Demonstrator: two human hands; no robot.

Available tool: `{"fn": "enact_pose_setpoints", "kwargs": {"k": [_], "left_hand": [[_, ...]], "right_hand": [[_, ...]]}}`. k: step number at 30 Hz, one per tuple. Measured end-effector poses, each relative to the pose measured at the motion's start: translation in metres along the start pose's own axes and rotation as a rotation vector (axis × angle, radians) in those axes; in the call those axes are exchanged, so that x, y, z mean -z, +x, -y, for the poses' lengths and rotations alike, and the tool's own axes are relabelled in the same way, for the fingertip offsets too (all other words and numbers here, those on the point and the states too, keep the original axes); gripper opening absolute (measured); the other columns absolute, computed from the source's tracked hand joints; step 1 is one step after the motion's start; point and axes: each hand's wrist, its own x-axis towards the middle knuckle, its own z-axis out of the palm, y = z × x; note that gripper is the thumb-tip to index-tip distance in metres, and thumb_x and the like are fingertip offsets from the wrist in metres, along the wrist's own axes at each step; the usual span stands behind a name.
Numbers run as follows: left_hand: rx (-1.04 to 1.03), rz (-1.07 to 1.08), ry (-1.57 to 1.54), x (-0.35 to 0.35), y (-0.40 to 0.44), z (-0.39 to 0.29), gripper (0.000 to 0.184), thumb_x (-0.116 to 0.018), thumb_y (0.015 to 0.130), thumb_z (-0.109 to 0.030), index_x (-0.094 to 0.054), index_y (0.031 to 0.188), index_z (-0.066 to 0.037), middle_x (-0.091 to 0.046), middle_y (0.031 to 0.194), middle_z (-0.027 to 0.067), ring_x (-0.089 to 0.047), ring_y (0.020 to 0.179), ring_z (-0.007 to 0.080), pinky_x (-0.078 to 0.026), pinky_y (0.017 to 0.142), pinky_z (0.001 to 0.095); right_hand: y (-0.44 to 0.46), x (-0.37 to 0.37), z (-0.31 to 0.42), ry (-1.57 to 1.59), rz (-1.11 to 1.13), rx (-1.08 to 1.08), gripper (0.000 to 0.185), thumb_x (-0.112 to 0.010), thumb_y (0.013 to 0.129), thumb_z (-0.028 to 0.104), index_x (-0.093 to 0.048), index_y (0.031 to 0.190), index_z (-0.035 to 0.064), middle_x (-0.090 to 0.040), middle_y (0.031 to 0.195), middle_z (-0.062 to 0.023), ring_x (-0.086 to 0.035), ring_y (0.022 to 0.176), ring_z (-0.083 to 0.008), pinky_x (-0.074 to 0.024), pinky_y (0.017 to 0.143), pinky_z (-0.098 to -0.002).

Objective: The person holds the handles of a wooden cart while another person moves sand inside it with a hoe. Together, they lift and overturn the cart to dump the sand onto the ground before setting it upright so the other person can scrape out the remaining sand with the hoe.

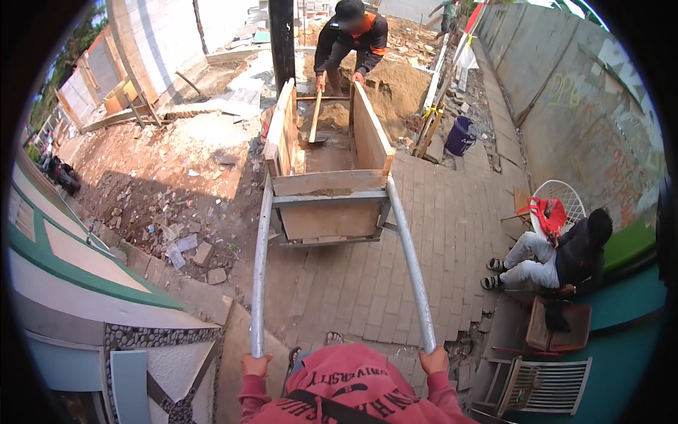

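Note:
My left hand [256, 364] is wrapped round the end of the left metal handle [261, 275] of a wooden cart. My right hand [433, 360] grips the end of the right metal handle [412, 272]. Both handles run forward to the cart [332, 220], a plywood box on a metal frame, with some sand on its floor. At its far end a co-worker [353, 42] bends over. One of that person's hands holds a hoe [315, 120] whose blade rests inside the box; their other hand is at the right side panel.
A sand heap [395, 88] lies behind the cart, beside a dark post [282, 42]. Rubble [191, 191] covers the left ground. To the right are a purple bucket [460, 136], a wall [565, 85], a seated person [565, 258] and a slatted chair [544, 385].

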Motion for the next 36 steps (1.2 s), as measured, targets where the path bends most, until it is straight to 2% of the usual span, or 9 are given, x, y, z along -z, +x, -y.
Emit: {"fn": "enact_pose_setpoints", "kwargs": {"k": [14,23,34,36], "left_hand": [[-0.005,0.016,0.052,0.010,0.006,-0.012,0.039,-0.082,0.073,-0.021,-0.062,0.073,0.012,-0.062,0.060,0.0153,-0.064,0.047,0.0255,-0.049,0.044,0.0397],[-0.034,0.053,0.028,0.015,-0.001,-0.024,0.040,-0.083,0.074,-0.023,-0.061,0.073,0.010,-0.061,0.062,0.0140,-0.063,0.049,0.0247,-0.051,0.044,0.0388],[-0.046,0.014,-0.016,0.008,0.010,-0.007,0.041,-0.084,0.074,-0.023,-0.060,0.072,0.010,-0.062,0.065,0.0148,-0.063,0.052,0.0240,-0.051,0.042,0.0386],[-0.069,0.007,0.007,0.007,0.012,-0.006,0.039,-0.084,0.073,-0.021,-0.059,0.070,0.009,-0.060,0.061,0.0140,-0.062,0.049,0.0237,-0.049,0.041,0.0385]], "right_hand": [[0.003,0.009,0.009,-0.064,0.025,0.007,0.049,-0.072,0.071,0.029,-0.064,0.108,-0.0027,-0.067,0.103,-0.0310,-0.064,0.101,-0.0460,-0.0509,0.089,-0.0517],[0.006,0.028,0.024,-0.059,-0.013,0.021,0.048,-0.072,0.070,0.029,-0.065,0.106,-0.0020,-0.068,0.103,-0.0281,-0.065,0.101,-0.0448,-0.0513,0.089,-0.0498],[-0.001,0.023,0.022,-0.051,-0.002,-0.001,0.049,-0.073,0.071,0.031,-0.065,0.104,-0.0046,-0.068,0.103,-0.0303,-0.065,0.101,-0.0452,-0.0524,0.088,-0.0503],[0.000,0.023,0.022,-0.052,-0.001,-0.016,0.049,-0.074,0.071,0.031,-0.066,0.104,-0.0045,-0.068,0.104,-0.0304,-0.065,0.102,-0.0450,-0.0522,0.088,-0.0504]]}}
